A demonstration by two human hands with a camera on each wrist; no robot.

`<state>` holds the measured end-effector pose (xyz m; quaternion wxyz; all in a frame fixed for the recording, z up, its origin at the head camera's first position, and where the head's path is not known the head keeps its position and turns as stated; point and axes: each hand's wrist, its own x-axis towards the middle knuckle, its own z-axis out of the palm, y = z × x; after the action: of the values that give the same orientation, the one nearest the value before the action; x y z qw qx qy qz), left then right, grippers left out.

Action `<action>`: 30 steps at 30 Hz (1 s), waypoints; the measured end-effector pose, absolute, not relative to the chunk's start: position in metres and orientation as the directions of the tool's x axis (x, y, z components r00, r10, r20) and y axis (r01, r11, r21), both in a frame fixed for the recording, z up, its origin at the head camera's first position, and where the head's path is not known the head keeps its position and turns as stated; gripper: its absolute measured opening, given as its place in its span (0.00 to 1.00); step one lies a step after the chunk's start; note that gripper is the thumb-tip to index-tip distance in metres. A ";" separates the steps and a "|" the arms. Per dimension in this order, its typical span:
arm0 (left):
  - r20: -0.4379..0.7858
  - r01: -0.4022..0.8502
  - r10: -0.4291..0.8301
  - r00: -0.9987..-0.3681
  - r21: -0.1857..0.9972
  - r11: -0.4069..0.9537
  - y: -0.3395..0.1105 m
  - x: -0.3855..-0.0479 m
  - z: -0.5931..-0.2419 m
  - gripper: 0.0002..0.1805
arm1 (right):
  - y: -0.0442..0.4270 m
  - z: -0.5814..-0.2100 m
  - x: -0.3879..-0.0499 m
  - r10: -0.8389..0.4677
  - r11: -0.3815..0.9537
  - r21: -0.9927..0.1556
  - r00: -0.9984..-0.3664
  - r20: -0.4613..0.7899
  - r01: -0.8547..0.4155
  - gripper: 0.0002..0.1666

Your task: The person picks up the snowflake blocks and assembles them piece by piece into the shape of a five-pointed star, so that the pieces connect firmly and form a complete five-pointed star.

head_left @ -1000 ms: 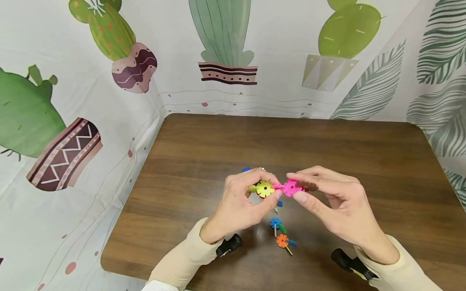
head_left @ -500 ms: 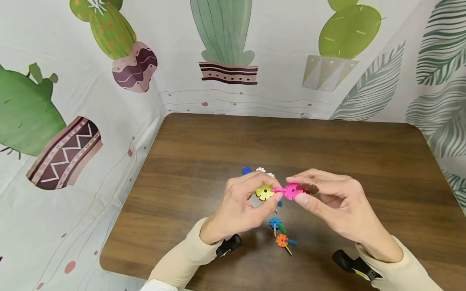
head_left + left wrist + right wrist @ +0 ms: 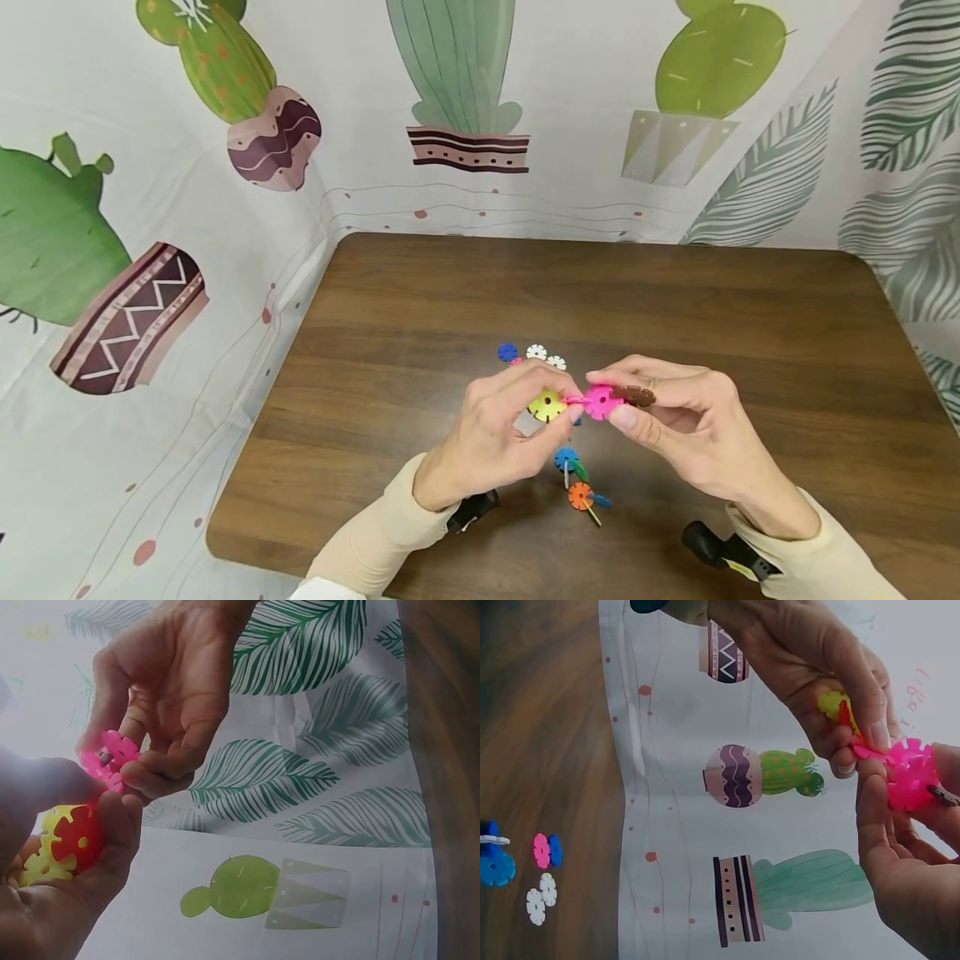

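Both hands work on slotted plastic discs that interlock, held above the table. My left hand [image 3: 498, 429] pinches an edge-on pink disc between thumb and index finger. Behind that grip hang a yellow disc [image 3: 547, 406] and, in the left wrist view, a red disc [image 3: 79, 836]. My right hand [image 3: 690, 425] pinches another pink disc [image 3: 600, 402], with a brown disc [image 3: 634, 396] slotted into its right side. The two pink discs meet between the fingertips; how deep their slots sit is too small to tell.
On the wooden table [image 3: 420, 292], a dark blue disc [image 3: 507, 352] and two white discs [image 3: 536, 352] lie beyond the left hand. Nearer me are joined clusters with a blue disc [image 3: 567, 459] and an orange disc [image 3: 581, 497]. A patterned cloth [image 3: 570, 200] borders the table.
Both hands have sunk slightly toward me with the joined discs, and the right hand has shifted a little left. More of the white and blue discs behind shows. The grips look unchanged.
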<state>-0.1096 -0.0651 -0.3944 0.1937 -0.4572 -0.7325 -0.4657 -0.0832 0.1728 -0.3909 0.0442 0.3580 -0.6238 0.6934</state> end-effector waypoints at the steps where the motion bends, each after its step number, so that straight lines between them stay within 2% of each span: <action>1: 0.709 0.852 0.492 -0.504 0.503 0.147 -0.065 -0.110 -0.394 0.08 | 0.173 -0.392 -0.083 -0.384 -0.218 -0.834 -0.741 0.551 -0.507 0.24; 6: 0.705 0.856 0.509 -0.493 0.498 0.140 -0.065 -0.112 -0.395 0.10 | 0.173 -0.395 -0.085 -0.392 -0.197 -0.849 -0.754 0.527 -0.490 0.25; 9: 0.683 0.841 0.519 -0.514 0.519 0.151 -0.065 -0.114 -0.395 0.12 | 0.173 -0.395 -0.087 -0.404 -0.180 -0.862 -0.764 0.504 -0.473 0.26; 14: 0.560 0.759 0.562 -0.609 0.618 0.206 -0.066 -0.113 -0.393 0.21 | 0.177 -0.388 -0.090 -0.410 -0.101 -0.890 -0.797 0.444 -0.444 0.28; 19: 0.419 0.646 0.579 -0.699 0.718 0.260 -0.069 -0.113 -0.393 0.35 | 0.176 -0.379 -0.091 -0.390 0.112 -0.912 -0.862 0.325 -0.395 0.33; 22: 0.384 0.604 0.562 -0.733 0.748 0.276 -0.071 -0.115 -0.392 0.36 | 0.173 -0.374 -0.092 -0.360 0.234 -0.901 -0.893 0.269 -0.365 0.38; 25: 0.375 0.586 0.543 -0.752 0.757 0.289 -0.075 -0.116 -0.390 0.35 | 0.170 -0.370 -0.092 -0.340 0.292 -0.891 -0.908 0.244 -0.349 0.41; 30: 0.463 0.647 0.513 -0.723 0.713 0.270 -0.078 -0.119 -0.386 0.30 | 0.164 -0.367 -0.095 -0.348 0.348 -0.862 -0.905 0.245 -0.368 0.47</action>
<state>-0.1189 -0.0784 -0.3858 0.0698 -0.3655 -0.7938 -0.4811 -0.0947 0.1644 -0.3672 0.0094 0.2178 -0.8210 0.5277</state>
